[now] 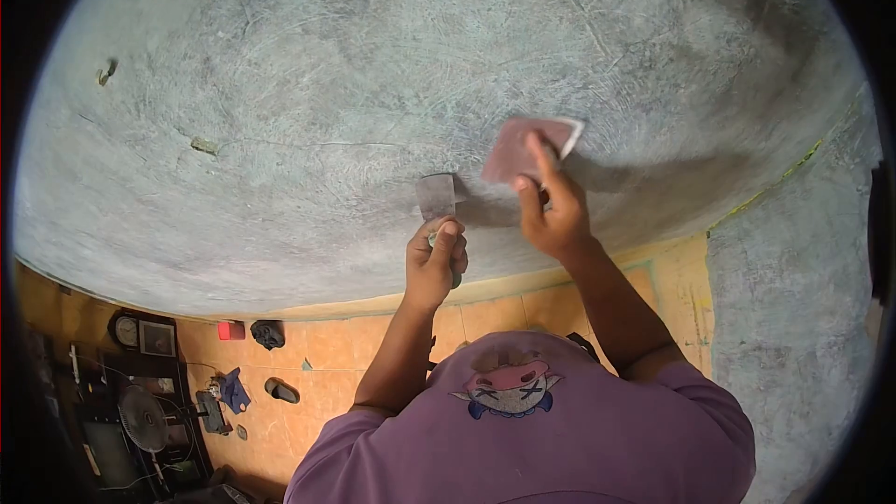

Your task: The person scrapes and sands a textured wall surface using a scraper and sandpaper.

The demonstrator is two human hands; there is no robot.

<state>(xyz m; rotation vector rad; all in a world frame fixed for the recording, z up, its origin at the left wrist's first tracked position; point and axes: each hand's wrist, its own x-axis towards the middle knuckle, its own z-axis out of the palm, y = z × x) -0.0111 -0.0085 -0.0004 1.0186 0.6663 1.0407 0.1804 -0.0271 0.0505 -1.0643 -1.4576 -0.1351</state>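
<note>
My left hand [435, 257] is closed around the handle of a putty knife [436, 197], its flat grey metal blade pointing up close to the wall. To the right, my right hand [555, 210] grips a folded piece of reddish-brown sandpaper [516, 151] with a white edge. The index finger stretches over the sheet and the thumb lies by its lower edge. Slightly blurred, the sandpaper is against or very near the grey-green wall [345, 65]; exact contact cannot be told. Scratch marks and thin cracks run over the wall's surface.
An orange tiled floor [355, 345] lies below the wall. On the left are a standing fan [145, 418], a clock [124, 329], a dark sandal [281, 390], a red box [231, 330] and a black bundle [268, 334]. A wall corner [765, 191] rises at right.
</note>
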